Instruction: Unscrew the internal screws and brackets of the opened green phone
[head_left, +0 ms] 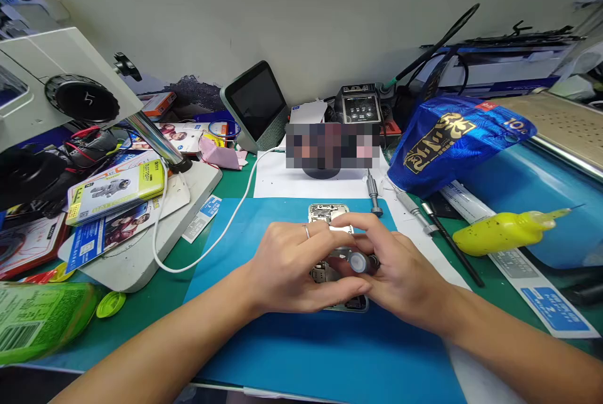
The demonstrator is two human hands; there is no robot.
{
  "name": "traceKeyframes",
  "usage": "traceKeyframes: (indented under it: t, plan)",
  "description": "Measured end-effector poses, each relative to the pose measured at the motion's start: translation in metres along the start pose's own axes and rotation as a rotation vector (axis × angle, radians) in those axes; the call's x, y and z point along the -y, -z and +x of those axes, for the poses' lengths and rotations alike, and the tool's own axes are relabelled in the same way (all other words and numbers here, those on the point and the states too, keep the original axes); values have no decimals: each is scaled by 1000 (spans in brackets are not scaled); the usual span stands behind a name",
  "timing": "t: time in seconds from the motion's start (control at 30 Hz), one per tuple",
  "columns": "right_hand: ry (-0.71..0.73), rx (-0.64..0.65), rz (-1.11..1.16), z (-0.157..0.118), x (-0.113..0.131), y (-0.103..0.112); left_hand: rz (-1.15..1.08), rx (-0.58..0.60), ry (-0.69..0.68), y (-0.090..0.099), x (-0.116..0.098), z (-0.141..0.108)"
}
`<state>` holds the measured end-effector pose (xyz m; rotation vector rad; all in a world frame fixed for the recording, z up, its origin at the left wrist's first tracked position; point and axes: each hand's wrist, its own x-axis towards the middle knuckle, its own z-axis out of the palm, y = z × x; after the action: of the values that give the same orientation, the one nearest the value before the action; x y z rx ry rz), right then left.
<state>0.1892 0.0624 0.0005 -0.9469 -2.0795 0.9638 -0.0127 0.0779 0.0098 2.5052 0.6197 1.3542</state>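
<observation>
An opened phone (336, 210) with bare inner parts lies on the blue mat, partly covered by my hands. My right hand (396, 272) is closed around a small screwdriver (359, 262), its round end cap facing me; its tip is hidden. Over the phone's middle, my left hand (294, 266) has its fingers stretched and its thumb apart, reaching to my right fingers. Its fingertips are partly hidden behind them. A ring sits on one left finger. Another grey screwdriver (373, 193) stands just beyond the phone.
Right of the mat (301, 354) are a grey screwdriver (414, 209), a black rod (452, 244), a yellow needle bottle (499, 234) and a blue pouch (452, 140). A white cable (230, 228) curves left, near a microscope stand (141, 259). A screen device (257, 105) stands behind.
</observation>
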Motion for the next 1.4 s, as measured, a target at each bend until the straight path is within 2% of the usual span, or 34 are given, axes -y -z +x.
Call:
traceKeyframes:
  t: [0.17, 0.27, 0.37, 0.53, 0.67, 0.77, 1.0, 1.13, 1.23, 1.4]
  plan:
    - [-39, -16, 45, 0, 6, 4, -18, -99, -16, 6, 4, 0]
    - [-50, -53, 107, 3, 11, 13, -52, -172, 78, 14, 13, -5]
    - [-93, -158, 132, 5, 12, 21, -78, -212, 183, 19, 24, -11]
    - [-152, -379, 3, 4, 13, 21, -121, -179, 243, 19, 29, -13]
    - [-58, -463, -213, 3, 13, 14, -139, -142, 221, 18, 26, -9]
    - [-29, -456, -287, 4, 11, 11, -143, -126, 212, 18, 25, -7]
    - [-71, -411, -195, 3, 11, 7, -250, -79, 230, 17, 29, -13]
    - [-113, -298, -11, 2, 9, 11, -315, -88, 241, 16, 34, -18]
    - [-82, -227, 63, 2, 6, 14, -320, -83, 256, 16, 36, -17]
    - [-132, -221, -20, 2, 9, 10, -301, -41, 282, 17, 36, -17]
